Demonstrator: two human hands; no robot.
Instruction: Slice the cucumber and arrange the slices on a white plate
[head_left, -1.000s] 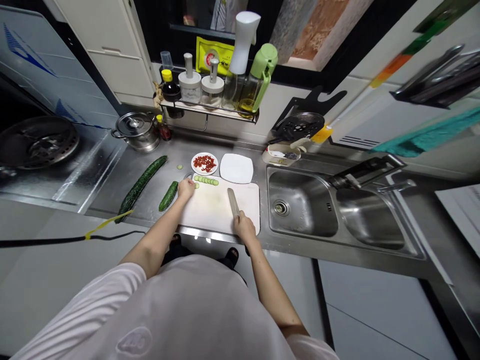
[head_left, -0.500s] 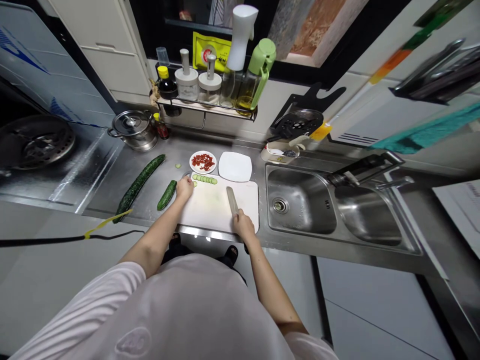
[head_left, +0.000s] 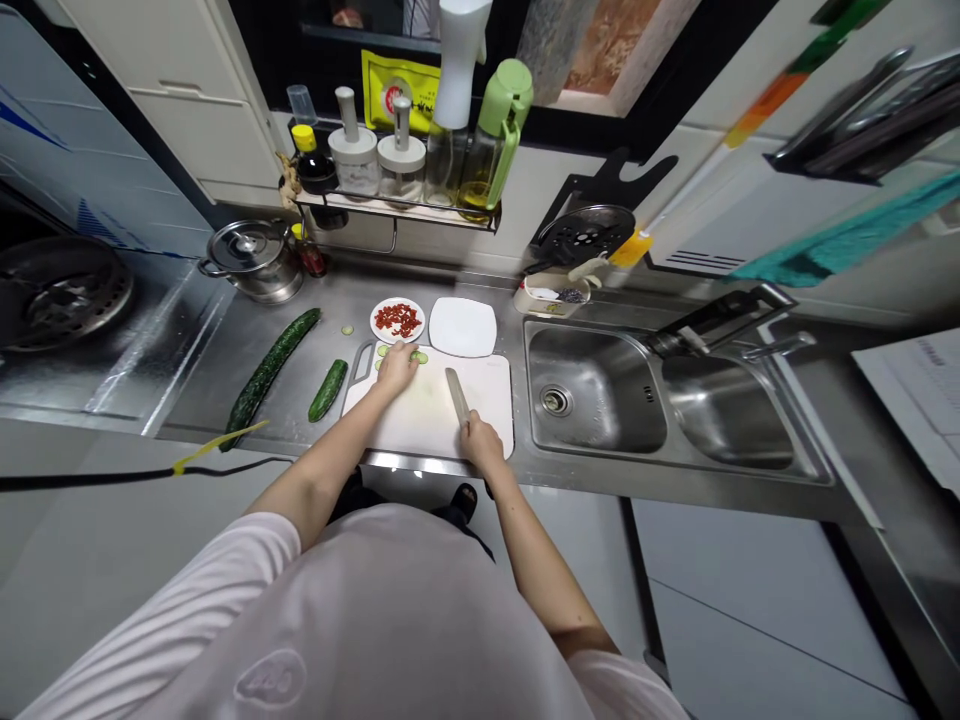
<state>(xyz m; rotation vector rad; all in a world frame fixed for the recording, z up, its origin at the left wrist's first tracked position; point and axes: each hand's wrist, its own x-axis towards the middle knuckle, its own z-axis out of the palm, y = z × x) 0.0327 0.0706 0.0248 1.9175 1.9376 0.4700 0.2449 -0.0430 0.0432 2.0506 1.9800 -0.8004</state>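
Our right grip (head_left: pixel 481 442) is closed around the knife (head_left: pixel 455 392), its blade pointing away from us over the cutting board (head_left: pixel 405 425). Our left grip (head_left: pixel 397 372) bends down over the cucumber slices (head_left: pixel 421 357) near the board's far edge; we cannot tell whether its fingers pinch any.

A few risks, as we judge it: a careless sideways swing of the blade could nick our left fingers, since both hands share the board. Wet slices could slip and scatter if pressed unevenly, and a forward nudge could jog the round plate (head_left: pixel 374 318) and spill its red pieces (head_left: pixel 397 319).

Counting outward: one knife, one board, and slices too covered by our hand to number. Beyond the board stand two plates, the round one and a square one (head_left: pixel 463 327); the red pieces are too small to count. On the bench (head_left: pixel 210 390) to the left lie two cucumbers, one short (head_left: pixel 328 390) and one long (head_left: pixel 274 372), plus one stray slice (head_left: pixel 346 330).
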